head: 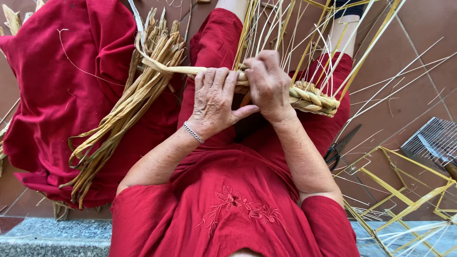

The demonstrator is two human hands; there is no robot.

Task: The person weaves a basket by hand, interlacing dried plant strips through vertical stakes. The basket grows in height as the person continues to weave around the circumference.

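**Mid-weave: both hands closed on the twisted strand at the basket rim**

I see my left hand (214,102) curled over the twisted strand (183,70) of dried leaf, fingers (220,78) wrapped fully around it, with no gap. My right hand (269,85) is clenched too, knuckles up, pressing the same strand against the braided rim (312,97) of the basket frame, which rests on my lap among the upright yellow stakes (304,52).

I judge the step to be working the strand between the stakes along the rim. The next move calls for keeping the twist tight while passing it behind the next stake.

A bundle of dried leaves (121,119) lies on red cloth (57,95) to my left; scissors (335,150) lie on the floor to my right.
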